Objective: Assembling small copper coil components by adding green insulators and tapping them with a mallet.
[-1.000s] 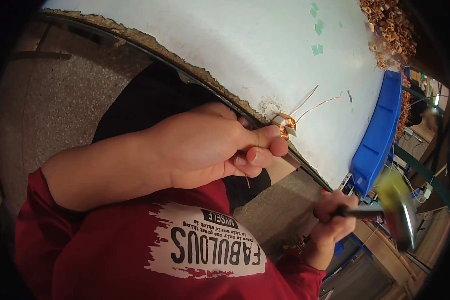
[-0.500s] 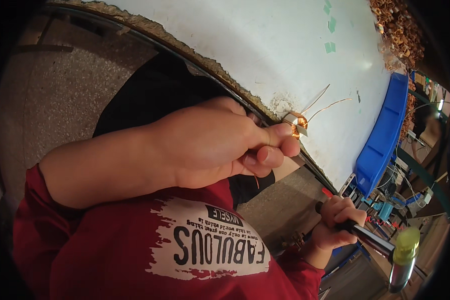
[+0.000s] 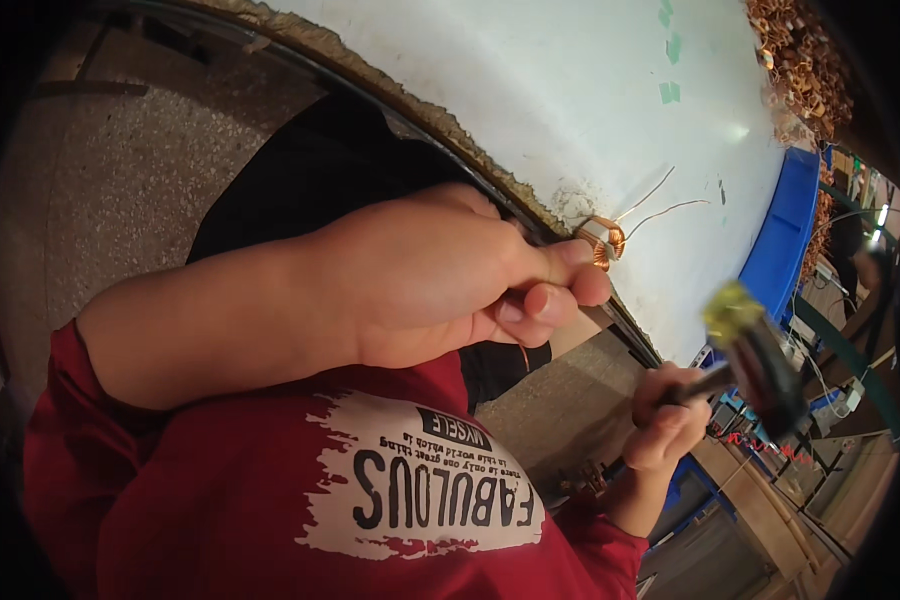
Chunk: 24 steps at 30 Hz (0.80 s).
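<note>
At the worn near edge of the white table, my left hand (image 3: 460,280) is closed with thumb and fingers pinched on a small ring coil (image 3: 604,240) wound with copper wire. Two thin wire ends stretch from the coil over the tabletop, and another bit of copper wire shows below my curled fingers. Part of the coil is hidden by my fingertips. To the right, my right hand (image 3: 665,425) is wrapped round the handle of a mallet (image 3: 760,365). Its head, yellow at one end and dark along the rest, is raised off the table and smeared by motion.
A blue plastic bin (image 3: 782,235) stands on the right side of the white table (image 3: 570,110). Behind it lies a heap of copper-coloured coils (image 3: 798,75). Green tape pieces (image 3: 673,48) stick to the tabletop. Cables and shelving fill the far right.
The mallet head has swung up and left, toward the coil and across the bin's near end. My left hand and the coil have shifted slightly right in the picture.
</note>
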Each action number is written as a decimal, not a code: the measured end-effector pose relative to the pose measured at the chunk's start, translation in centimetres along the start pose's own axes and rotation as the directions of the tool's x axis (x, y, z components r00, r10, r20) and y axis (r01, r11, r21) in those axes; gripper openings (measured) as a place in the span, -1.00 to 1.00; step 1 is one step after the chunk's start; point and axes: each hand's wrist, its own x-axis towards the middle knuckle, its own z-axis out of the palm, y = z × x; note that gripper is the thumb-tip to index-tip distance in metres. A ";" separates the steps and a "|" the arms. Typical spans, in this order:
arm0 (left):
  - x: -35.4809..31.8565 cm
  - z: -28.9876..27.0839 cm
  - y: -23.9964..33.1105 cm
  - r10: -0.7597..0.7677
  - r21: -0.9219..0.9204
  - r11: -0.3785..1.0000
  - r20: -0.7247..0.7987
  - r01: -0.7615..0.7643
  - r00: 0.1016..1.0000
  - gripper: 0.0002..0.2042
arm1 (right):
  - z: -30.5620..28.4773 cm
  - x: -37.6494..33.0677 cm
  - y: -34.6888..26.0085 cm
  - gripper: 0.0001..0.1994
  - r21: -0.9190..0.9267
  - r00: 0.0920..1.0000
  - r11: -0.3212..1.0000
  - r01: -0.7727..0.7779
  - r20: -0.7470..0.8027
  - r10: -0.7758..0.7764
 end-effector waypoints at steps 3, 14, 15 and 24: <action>0.1 -0.2 -0.1 -0.006 0.010 1.000 0.010 0.006 1.000 -0.85 | 0.6 0.3 -0.7 -0.47 0.087 0.995 0.995 0.042 -0.095 -0.034; 0.6 -0.9 -0.2 -0.003 0.013 1.000 0.113 0.002 0.994 -0.81 | 0.3 -0.4 2.7 -0.64 -0.212 0.944 0.946 0.244 -0.174 -0.282; 0.5 -0.8 -0.2 -0.001 0.006 1.000 0.120 0.000 0.993 -0.81 | 0.3 -0.3 2.2 -0.68 -0.275 0.951 0.932 0.235 -0.132 -0.279; 0.2 -0.3 -0.1 -0.008 -0.008 1.000 0.036 0.008 0.999 -0.82 | 0.7 1.1 0.1 -0.86 -0.640 0.955 0.721 0.268 0.078 -0.285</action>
